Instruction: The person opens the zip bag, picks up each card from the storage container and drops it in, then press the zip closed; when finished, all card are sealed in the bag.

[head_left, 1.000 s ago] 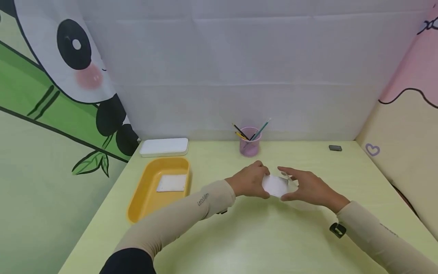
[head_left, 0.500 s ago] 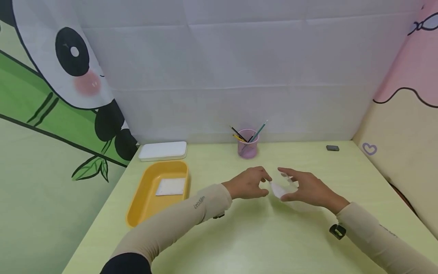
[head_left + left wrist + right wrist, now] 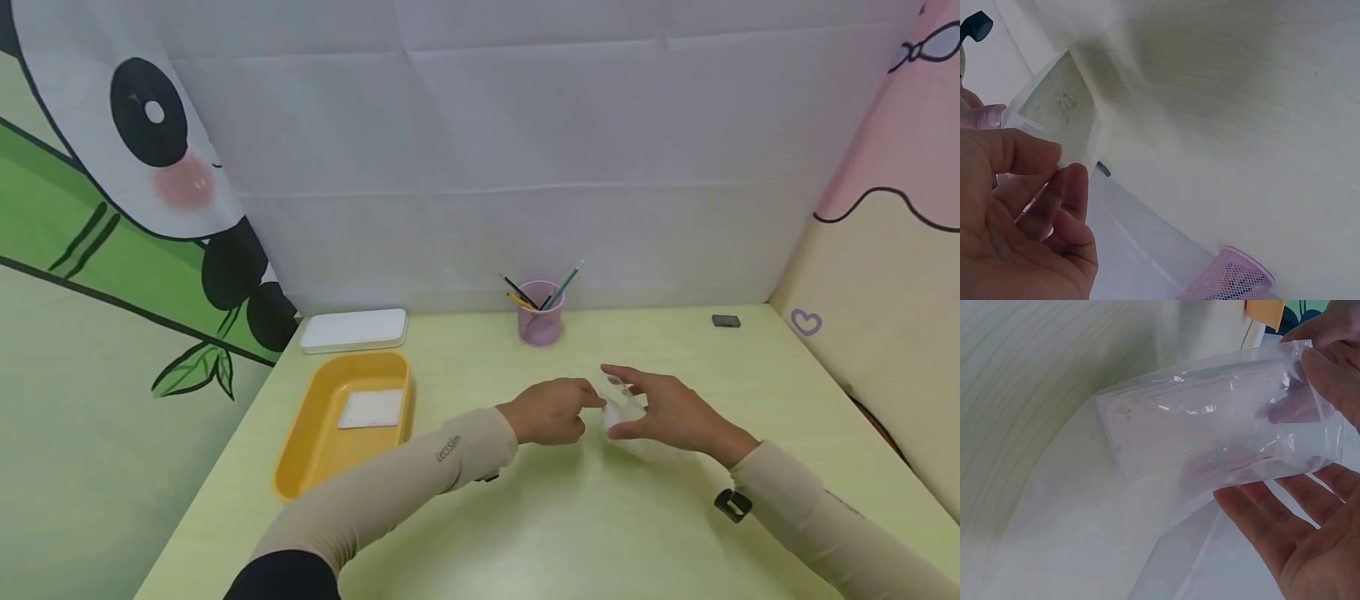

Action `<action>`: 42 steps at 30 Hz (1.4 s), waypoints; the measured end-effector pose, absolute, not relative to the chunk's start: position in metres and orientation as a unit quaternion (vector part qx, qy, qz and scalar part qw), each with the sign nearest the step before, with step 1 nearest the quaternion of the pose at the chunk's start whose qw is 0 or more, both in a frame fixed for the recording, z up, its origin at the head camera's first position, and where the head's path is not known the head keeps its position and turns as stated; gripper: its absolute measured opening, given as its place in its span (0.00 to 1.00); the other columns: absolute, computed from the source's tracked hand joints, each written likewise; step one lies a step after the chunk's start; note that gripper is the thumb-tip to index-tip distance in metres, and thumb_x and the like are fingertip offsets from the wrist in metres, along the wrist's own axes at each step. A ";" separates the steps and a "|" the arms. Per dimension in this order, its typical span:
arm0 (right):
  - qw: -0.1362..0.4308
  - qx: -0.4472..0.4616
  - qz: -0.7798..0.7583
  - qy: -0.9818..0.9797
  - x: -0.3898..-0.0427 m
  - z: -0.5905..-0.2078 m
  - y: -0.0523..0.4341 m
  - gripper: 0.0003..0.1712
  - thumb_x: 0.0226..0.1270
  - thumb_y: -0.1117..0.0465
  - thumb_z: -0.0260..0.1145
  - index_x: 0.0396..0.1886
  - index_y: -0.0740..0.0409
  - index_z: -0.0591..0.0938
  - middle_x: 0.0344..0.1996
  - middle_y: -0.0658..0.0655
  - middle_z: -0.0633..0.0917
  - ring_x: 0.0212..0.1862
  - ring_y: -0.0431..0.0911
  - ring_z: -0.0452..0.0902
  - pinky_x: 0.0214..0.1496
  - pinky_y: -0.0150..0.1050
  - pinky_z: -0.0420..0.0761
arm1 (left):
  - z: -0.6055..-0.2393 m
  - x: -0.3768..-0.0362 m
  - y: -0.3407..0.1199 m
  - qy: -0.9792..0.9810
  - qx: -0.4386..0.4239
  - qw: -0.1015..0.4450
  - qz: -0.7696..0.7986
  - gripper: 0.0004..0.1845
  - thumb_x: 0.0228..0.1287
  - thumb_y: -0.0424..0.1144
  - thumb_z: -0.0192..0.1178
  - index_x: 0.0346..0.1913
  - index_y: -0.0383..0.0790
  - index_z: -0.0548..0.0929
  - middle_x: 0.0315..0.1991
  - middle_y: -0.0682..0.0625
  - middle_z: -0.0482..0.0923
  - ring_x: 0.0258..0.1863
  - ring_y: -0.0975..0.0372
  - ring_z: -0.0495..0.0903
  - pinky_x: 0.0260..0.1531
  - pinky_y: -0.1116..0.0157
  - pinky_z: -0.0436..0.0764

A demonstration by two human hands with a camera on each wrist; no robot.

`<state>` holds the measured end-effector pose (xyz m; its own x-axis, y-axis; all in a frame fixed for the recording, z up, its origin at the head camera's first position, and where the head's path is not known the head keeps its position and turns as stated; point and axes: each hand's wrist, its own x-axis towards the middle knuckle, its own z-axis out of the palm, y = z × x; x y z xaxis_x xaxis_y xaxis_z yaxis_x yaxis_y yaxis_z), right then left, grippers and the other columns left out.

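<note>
A clear plastic bag (image 3: 1247, 453) holds a white stack (image 3: 1191, 412) with layered edges, possibly cards, seen through the film. My right hand (image 3: 678, 417) grips the bag's end, thumb on one edge and fingers along the other. From the left, my left hand (image 3: 551, 412) meets the bag with its index fingertip. In the left wrist view the left thumb and index fingertips come together at the bag's edge, the other fingers curled. One left finger (image 3: 1294, 406) shows through the film beside the stack's end in the right wrist view.
A yellow tray (image 3: 303, 454) with a white rectangular piece (image 3: 370, 408) inside stands at the left. Behind it lies a white case (image 3: 354, 331). A pink mesh cup (image 3: 540, 327) of pencils is at the back, and a small dark grey block (image 3: 726, 321) sits back right.
My left hand has let go of the white stack, drawn back slightly, then come forward to the bag with its index finger out. Less of the stack shows. My right hand keeps its hold.
</note>
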<state>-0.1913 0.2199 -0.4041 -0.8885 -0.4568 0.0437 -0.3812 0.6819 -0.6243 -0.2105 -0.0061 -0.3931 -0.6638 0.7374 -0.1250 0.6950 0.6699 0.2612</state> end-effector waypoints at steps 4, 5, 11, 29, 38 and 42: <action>0.058 -0.231 -0.324 0.916 -0.190 -0.405 0.216 0.53 0.49 0.42 0.81 0.75 0.42 0.68 0.55 0.55 0.82 0.54 0.54 0.78 0.34 0.41 0.78 | -0.396 -0.207 -0.002 0.914 0.376 0.139 0.063 0.30 0.65 0.31 0.58 0.71 0.49 0.74 0.67 0.55 0.72 0.61 0.63 0.75 0.47 0.68 0.79; 0.058 -0.230 -0.322 0.917 -0.190 -0.406 0.215 0.53 0.49 0.42 0.81 0.75 0.42 0.68 0.54 0.55 0.83 0.53 0.54 0.79 0.33 0.41 0.77 | -0.397 -0.206 -0.003 0.916 0.371 0.141 0.063 0.30 0.66 0.32 0.58 0.71 0.51 0.74 0.68 0.56 0.71 0.63 0.64 0.74 0.46 0.67 0.79; 0.055 -0.226 -0.308 0.922 -0.192 -0.406 0.218 0.53 0.50 0.42 0.81 0.76 0.42 0.67 0.62 0.57 0.79 0.55 0.54 0.78 0.37 0.43 0.78 | -0.388 -0.208 -0.032 0.926 0.338 0.117 0.125 0.27 0.68 0.35 0.55 0.69 0.53 0.76 0.67 0.59 0.72 0.57 0.64 0.78 0.39 0.65 0.79; 0.037 -0.218 -0.310 0.925 -0.193 -0.375 0.228 0.57 0.51 0.32 0.75 0.79 0.39 0.62 0.66 0.60 0.76 0.58 0.63 0.78 0.52 0.58 0.79 | -0.339 -0.239 -0.250 0.983 0.108 0.086 0.117 0.23 0.69 0.38 0.52 0.65 0.38 0.79 0.63 0.41 0.77 0.61 0.46 0.75 0.56 0.45 0.74; 0.030 -0.227 -0.329 0.916 -0.194 -0.366 0.226 0.54 0.52 0.33 0.75 0.77 0.40 0.65 0.64 0.56 0.78 0.58 0.58 0.78 0.54 0.55 0.79 | -0.364 -0.237 -0.285 0.975 0.065 0.204 0.061 0.26 0.69 0.40 0.61 0.68 0.37 0.75 0.68 0.38 0.70 0.66 0.44 0.69 0.63 0.40 0.66; 0.040 -0.225 -0.331 0.916 -0.193 -0.371 0.225 0.52 0.54 0.37 0.77 0.77 0.41 0.66 0.64 0.56 0.78 0.57 0.57 0.78 0.54 0.55 0.79 | -0.383 -0.240 -0.289 0.964 0.059 0.252 0.062 0.32 0.64 0.40 0.69 0.70 0.39 0.73 0.69 0.39 0.69 0.65 0.45 0.68 0.64 0.41 0.65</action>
